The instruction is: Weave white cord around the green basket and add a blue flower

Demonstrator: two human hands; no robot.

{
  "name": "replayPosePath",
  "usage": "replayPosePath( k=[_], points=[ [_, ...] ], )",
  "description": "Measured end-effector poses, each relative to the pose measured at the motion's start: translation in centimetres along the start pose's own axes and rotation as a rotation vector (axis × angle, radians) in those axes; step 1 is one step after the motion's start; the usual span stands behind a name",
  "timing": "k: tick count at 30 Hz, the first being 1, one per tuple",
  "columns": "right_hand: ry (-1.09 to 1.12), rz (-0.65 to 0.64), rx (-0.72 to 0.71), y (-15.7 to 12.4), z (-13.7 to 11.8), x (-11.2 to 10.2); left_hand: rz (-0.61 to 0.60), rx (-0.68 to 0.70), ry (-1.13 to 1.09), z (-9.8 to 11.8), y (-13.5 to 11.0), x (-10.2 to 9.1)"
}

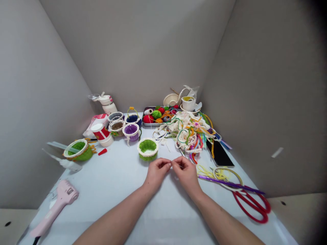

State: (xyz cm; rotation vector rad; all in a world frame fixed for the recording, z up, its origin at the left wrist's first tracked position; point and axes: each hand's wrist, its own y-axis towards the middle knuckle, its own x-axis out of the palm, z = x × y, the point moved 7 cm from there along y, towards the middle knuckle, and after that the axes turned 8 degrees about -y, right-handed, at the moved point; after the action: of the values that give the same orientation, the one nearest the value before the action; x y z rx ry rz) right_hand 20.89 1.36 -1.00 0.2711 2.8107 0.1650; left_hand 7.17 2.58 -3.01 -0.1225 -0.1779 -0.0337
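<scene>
My left hand [158,170] and my right hand [186,172] meet low over the table, fingertips almost touching. Each is closed in a pinch of thumb and fingers. What they pinch is too small to make out; a thin pale bit shows by the right fingers. Just beyond the left hand stands a small green basket with a white rim [147,157]. Past the right hand lies a tangled heap of yarn and lace scraps [189,131].
Left are a pink glue gun [61,200], a glue bottle [70,164] and another green basket [87,154]. Behind sit a purple basket [131,132] and a tray of yarn balls [146,124]. Right lie a phone [222,154], red-handled scissors [252,206] and a purple stick [217,180].
</scene>
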Motion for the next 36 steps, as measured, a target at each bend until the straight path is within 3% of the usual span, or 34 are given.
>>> replayPosePath(
  k=[36],
  points=[
    [-0.005,0.01,0.0,0.15,0.24,0.0,0.006,0.011,0.025,-0.08,0.01,-0.1]
  ],
)
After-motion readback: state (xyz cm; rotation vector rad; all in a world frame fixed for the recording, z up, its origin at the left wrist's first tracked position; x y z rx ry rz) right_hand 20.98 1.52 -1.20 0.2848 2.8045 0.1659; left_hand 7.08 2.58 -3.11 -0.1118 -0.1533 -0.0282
